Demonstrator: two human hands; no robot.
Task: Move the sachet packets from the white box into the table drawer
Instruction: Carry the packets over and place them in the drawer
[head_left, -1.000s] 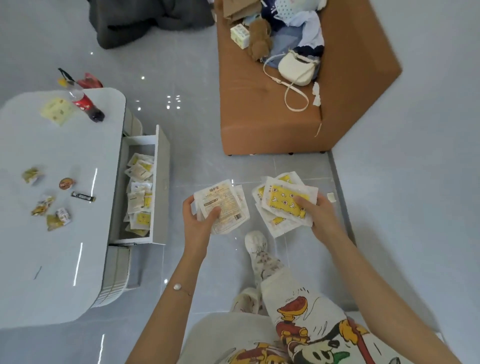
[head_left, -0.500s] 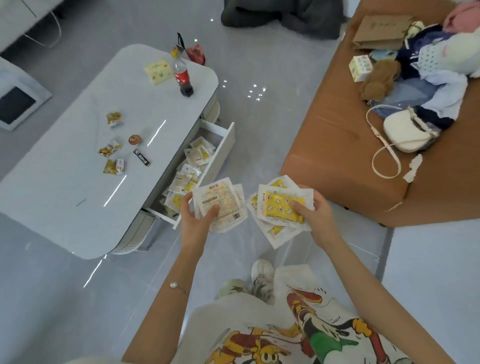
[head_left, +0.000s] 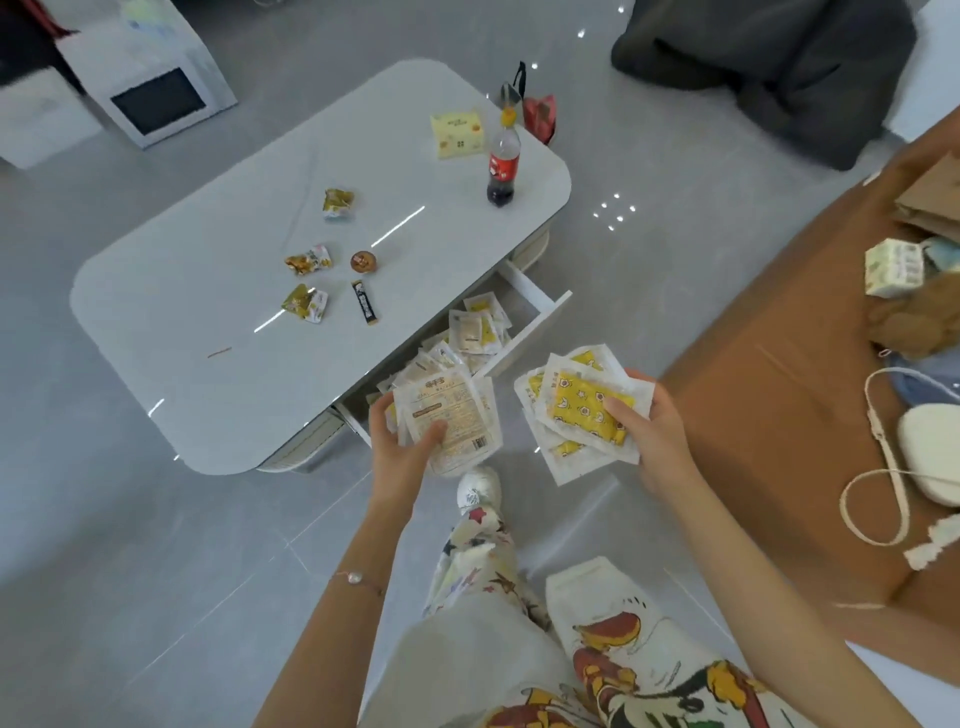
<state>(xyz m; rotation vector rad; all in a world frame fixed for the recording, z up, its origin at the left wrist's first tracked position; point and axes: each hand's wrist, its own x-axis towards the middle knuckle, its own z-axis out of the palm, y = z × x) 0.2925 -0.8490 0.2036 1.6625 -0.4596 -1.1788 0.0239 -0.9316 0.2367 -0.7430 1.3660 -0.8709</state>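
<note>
My left hand (head_left: 402, 447) grips a stack of white sachet packets (head_left: 449, 410), printed back side up, just above the near end of the open table drawer (head_left: 535, 322). Several more sachets (head_left: 475, 330) lie inside that drawer. My right hand (head_left: 652, 431) holds a second fanned stack of sachets (head_left: 582, 410), the top one yellow with small figures, over the floor to the right of the drawer. The white box is not in view.
The white coffee table (head_left: 218, 312) carries snack packets (head_left: 306, 304), a cola bottle (head_left: 503, 169) and a yellow carton (head_left: 457, 135). A brown sofa (head_left: 779, 415) with a white bag (head_left: 930, 452) stands at right. My legs and shoe (head_left: 478, 491) are below the hands.
The view has swung left and toward the table. Both hands with their stacks have come nearer the drawer, the left stack now overlapping its near end.
</note>
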